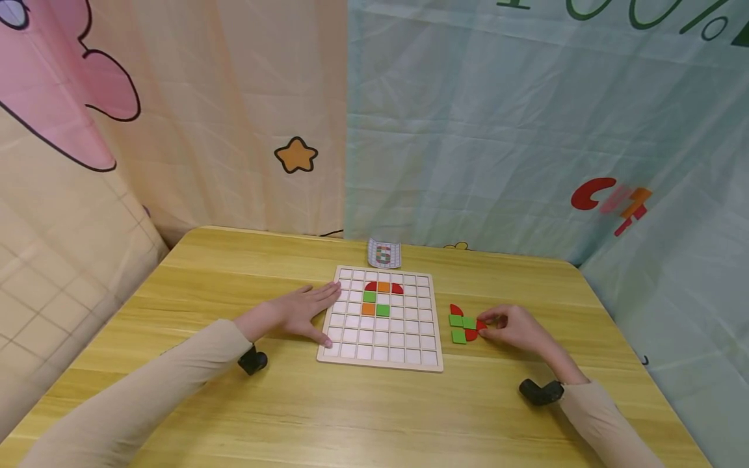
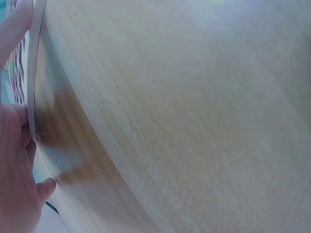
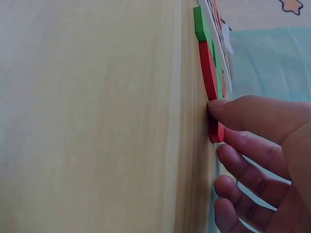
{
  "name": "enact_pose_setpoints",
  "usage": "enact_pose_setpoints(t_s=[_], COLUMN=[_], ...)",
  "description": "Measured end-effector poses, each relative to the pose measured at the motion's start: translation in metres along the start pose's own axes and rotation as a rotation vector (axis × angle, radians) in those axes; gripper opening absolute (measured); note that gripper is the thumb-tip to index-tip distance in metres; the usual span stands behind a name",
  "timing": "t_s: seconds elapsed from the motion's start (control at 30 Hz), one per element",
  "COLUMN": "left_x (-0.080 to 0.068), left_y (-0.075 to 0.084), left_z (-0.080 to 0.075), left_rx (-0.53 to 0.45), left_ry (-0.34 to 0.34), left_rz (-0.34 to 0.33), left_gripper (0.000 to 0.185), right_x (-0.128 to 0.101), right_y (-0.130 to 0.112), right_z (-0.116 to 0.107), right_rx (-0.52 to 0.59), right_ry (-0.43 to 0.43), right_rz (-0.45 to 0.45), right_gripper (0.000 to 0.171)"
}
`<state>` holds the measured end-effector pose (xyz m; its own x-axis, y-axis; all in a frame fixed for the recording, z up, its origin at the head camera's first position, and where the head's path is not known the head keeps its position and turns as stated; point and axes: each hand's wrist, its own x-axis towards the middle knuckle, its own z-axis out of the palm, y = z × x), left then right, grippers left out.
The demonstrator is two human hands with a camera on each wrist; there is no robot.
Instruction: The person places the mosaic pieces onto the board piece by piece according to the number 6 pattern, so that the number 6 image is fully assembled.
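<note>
1. left hand [image 1: 301, 312] lies flat, fingers straight, against the grid board's [image 1: 381, 359] left edge; keep it steady
2. right hand [image 1: 515, 328] pinches a red piece [image 3: 212, 92] right of the board; lift it cleanly, sparing the green pieces [image 1: 461, 327]

table: yellow wood [image 1: 374, 416] | left wall: peach cartoon cloth [image 1: 175, 117] | right wall: pale blue-green cloth [image 1: 497, 130]
</note>
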<state>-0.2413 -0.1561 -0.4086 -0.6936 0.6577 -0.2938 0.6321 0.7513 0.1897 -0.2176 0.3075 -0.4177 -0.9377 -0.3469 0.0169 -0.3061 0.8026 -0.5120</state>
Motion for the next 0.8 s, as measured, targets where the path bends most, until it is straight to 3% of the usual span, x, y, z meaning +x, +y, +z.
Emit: enact_pose_setpoints(t_s=[0.37,0.8], left_x=[0.001,-0.001], left_y=[-0.0012,-0.0014], left_z=[0.0017,-0.0004], left_rx=[-0.007,-0.019], left_ry=[-0.002,0.006], left_rz=[-0.001,0.012], left_gripper=[0.112,0.111], right_x=[-0.0002,0.0068], right_y=[0.0019,0.0009], right_z=[0.0045,0.0029], right_rx=[-0.002,-0.024], right_ry=[0.034,0.065], right_rz=[-0.01,0.057], right_gripper=[0.024,0.024])
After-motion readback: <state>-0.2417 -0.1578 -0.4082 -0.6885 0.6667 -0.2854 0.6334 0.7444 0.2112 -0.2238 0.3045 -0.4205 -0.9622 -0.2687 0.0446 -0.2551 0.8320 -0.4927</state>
